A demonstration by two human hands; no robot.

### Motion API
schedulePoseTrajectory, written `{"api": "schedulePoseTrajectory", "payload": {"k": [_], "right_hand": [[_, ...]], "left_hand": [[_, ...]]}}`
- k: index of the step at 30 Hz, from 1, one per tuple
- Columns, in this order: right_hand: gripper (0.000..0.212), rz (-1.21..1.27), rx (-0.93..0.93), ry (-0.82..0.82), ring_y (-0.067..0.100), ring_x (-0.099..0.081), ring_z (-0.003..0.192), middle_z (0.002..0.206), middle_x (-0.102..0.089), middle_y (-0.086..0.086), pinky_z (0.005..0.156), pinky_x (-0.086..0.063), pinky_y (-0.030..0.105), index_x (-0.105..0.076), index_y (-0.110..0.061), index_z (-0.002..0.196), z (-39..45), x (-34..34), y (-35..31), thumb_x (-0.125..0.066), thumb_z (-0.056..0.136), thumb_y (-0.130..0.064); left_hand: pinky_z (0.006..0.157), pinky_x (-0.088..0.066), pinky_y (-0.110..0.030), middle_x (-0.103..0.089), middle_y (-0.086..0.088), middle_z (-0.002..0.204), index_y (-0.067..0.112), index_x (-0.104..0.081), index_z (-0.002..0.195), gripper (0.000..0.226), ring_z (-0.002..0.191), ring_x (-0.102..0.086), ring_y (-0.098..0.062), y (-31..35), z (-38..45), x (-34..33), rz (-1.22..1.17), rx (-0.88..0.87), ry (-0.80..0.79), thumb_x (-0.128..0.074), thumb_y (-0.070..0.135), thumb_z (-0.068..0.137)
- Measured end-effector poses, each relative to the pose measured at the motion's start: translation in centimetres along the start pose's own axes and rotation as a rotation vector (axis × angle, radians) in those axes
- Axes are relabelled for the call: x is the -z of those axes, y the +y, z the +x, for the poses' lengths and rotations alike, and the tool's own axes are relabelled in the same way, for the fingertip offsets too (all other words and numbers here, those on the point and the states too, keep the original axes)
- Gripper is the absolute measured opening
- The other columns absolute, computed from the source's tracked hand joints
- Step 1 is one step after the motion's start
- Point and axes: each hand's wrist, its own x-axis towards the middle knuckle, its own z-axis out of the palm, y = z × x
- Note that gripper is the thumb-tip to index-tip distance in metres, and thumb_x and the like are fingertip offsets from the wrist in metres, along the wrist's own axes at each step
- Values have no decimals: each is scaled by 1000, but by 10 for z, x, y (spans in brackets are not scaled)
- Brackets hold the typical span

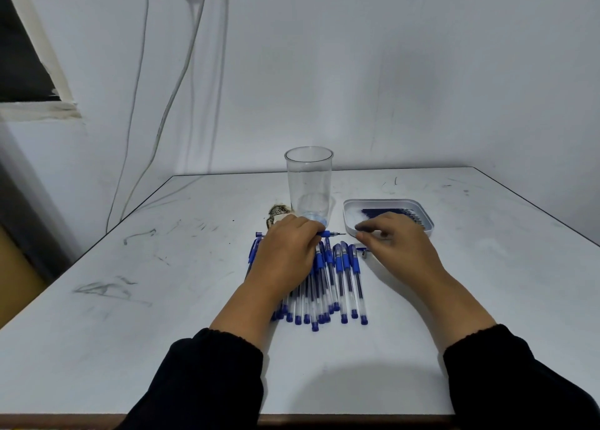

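My left hand (289,251) grips an uncapped blue pen (331,233) that lies crosswise, its metal tip pointing right. Under that hand and wrist lies a row of several capped blue pens (344,280). My right hand (394,244) hovers at the near edge of a white tray (350,208) that holds dark blue refills (380,213); its fingers are loosely curled and I see nothing held in them. A small blue cap (363,251) lies on the table just below the right fingers. A clear plastic cup (309,186) stands upright and empty behind the left hand.
The white table (162,299) bears dark scuff marks and a brownish stain (277,212) left of the cup. A wall with hanging cables (181,72) rises behind it. The table's near edge runs along the bottom of the view.
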Motion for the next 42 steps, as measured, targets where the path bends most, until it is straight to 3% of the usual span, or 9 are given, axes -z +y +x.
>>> {"api": "schedulePoseTrajectory", "payload": {"k": [9, 17, 19, 21, 22, 25, 27, 35, 42], "right_hand": [[10, -22, 153, 19, 7, -49, 98, 92, -61, -14, 81, -42, 28, -75, -26, 95, 2, -13, -2, -69, 87, -26], [10, 7, 32, 82, 14, -52, 100, 95, -63, -8, 84, -42, 30, -77, -22, 92, 12, -3, 15, -68, 87, -20], [10, 0, 18, 103, 9, -51, 98, 94, -61, -9, 84, -41, 24, -77, -20, 91, 14, 0, 20, -69, 87, -17], [10, -3, -18, 111, -2, -46, 92, 94, -59, -9, 80, -34, 10, -77, -19, 91, 16, 4, 25, -69, 87, -15], [10, -10, -38, 116, -1, -45, 93, 94, -59, -9, 81, -33, 10, -77, -20, 90, 18, 5, 28, -68, 87, -15], [10, -43, -94, 140, 19, -49, 105, 95, -61, -8, 90, -41, 32, -77, -24, 87, 22, 5, 37, -69, 86, -18], [10, -72, -114, 148, 23, -50, 108, 99, -63, -6, 93, -42, 41, -77, -25, 87, 26, 2, 32, -70, 85, -20], [16, -435, -155, -139, 23, -28, 132, 142, -44, -5, 103, -24, 41, -73, -39, 100, 60, -34, -18, -63, 88, -40], [21, -630, -244, -250, 28, -23, 136, 144, -39, 0, 108, -20, 49, -72, -35, 105, 72, -59, -25, -62, 86, -38]], "left_hand": [[70, -49, -40, -68, -6, 88, 7, -68, 98, 15, 80, -58, -26, -2, 0, -3, -1, -47, -15, -59, 6, 86], [84, -36, -32, -67, 0, 90, 12, -68, 97, 19, 88, -58, -22, -22, 0, 3, 71, 75, 50, -66, 1, 82], [86, -28, -30, -68, 1, 91, 13, -68, 96, 20, 87, -59, -23, -30, 0, 4, 108, 113, 75, -67, 1, 80], [87, -30, -34, -68, 1, 92, 14, -69, 95, 21, 87, -59, -24, -36, 0, 6, 142, 157, 98, -67, 0, 79], [88, -31, -37, -68, 1, 93, 14, -69, 95, 21, 88, -59, -25, -38, 0, 7, 160, 182, 111, -67, 1, 79], [89, -32, -41, -68, 0, 93, 15, -70, 96, 21, 88, -58, -26, -43, 0, 8, 203, 242, 158, -67, 2, 79], [89, -31, -41, -68, -1, 93, 14, -70, 95, 20, 87, -58, -27, -44, 0, 7, 220, 259, 182, -68, 2, 79], [88, -36, -45, -67, -2, 94, 14, -70, 97, 24, 89, -58, -28, -47, -2, 6, 214, 269, 170, -68, -1, 78], [86, -37, -44, -67, -2, 91, 14, -70, 94, 23, 86, -58, -28, -46, -1, 6, 215, 239, 190, -70, -1, 76]]}}
